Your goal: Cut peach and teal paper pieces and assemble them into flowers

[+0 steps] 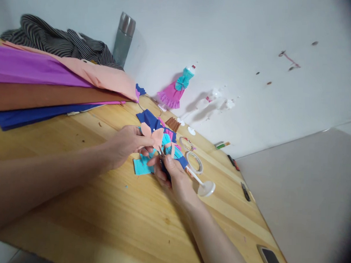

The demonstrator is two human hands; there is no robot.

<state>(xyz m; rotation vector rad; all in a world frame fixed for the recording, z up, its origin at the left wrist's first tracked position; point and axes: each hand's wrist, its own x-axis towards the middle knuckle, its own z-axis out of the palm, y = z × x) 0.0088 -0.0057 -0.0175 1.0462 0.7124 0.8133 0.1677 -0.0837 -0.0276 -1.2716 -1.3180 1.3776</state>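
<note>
My left hand (132,143) pinches a peach paper flower (156,137) with pointed petals. In my right hand (171,172) is a pair of scissors (162,155), its blades up against the lower edge of the peach paper; I cannot tell whether they are apart. A narrow peach strip (172,148) curls beside the blades. Under and behind my hands lie turquoise paper (141,167), partly hidden, and dark blue paper (149,118). A white stand with a round base (207,188) lies on its side just right of my right hand.
Large folded sheets, purple (35,67), peach and brown, cover the back left, with a striped cloth (60,41) and a grey flask (124,38) behind. Against the wall stands a dressed mini mannequin (177,89). Tape rolls (194,162), a cutter (245,192) and a phone (271,260) lie rightward.
</note>
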